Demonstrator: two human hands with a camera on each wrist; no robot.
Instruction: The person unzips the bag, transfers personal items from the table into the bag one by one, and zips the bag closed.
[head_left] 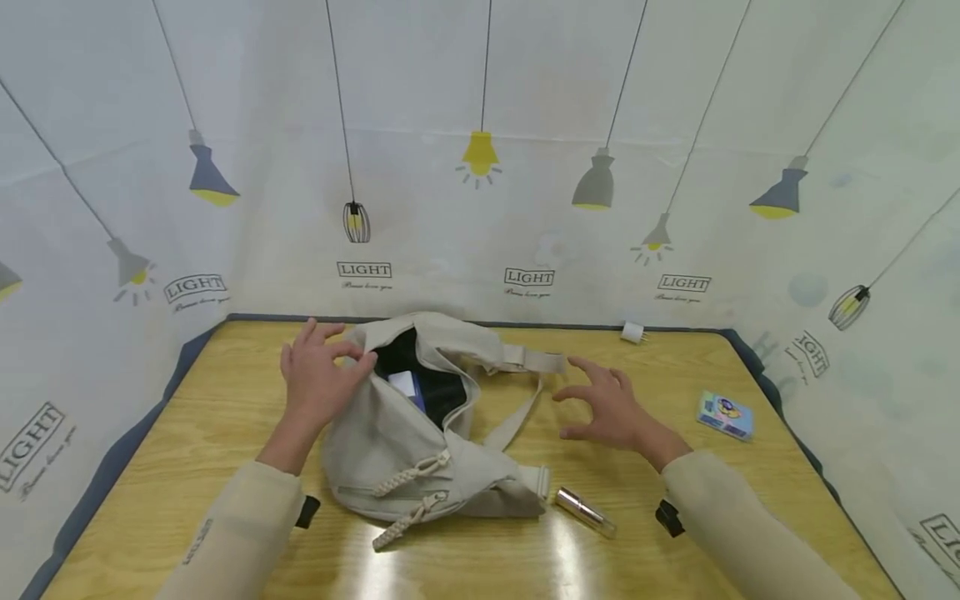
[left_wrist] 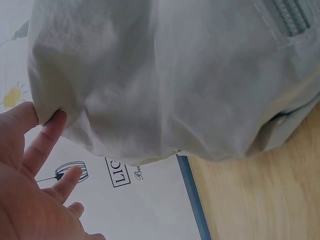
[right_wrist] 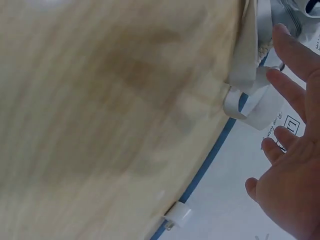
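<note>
Has the bag (head_left: 382,454) on the wooden table (head_left: 240,408), a little toward 7 o'clock from the middle of the head view, with a gaping mouth and a black lining. Pinches the rim at the bag's 10 o'clock side with the left hand (head_left: 318,375), clamping thumb and forefinger together on the fabric and fanning the other fingers out (plainest in the left wrist view). Holds the right hand (head_left: 609,408) out at 3 o'clock from the bag, keeping thumb and fingers apart and slightly bent, just beside the end of a pale strap (head_left: 543,362) (cannot tell whether touching it or not). Shows a blue-and-white item (head_left: 407,387) inside the mouth, and two braided zipper pulls (head_left: 411,475) on the 6 o'clock side. Has a shiny lipstick-like tube (head_left: 585,512) lying near the bag at 4 o'clock, a white plug (head_left: 633,332) by the far edge at 2 o'clock, and a small light-blue box (head_left: 725,416) well apart at 3 o'clock, beyond the right hand. Wears long pale sleeves (head_left: 232,525), reaching in from 7 and 5 o'clock. Faces, at 12 o'clock, a white sheet (head_left: 540,233) printed with hanging lamps.
</note>
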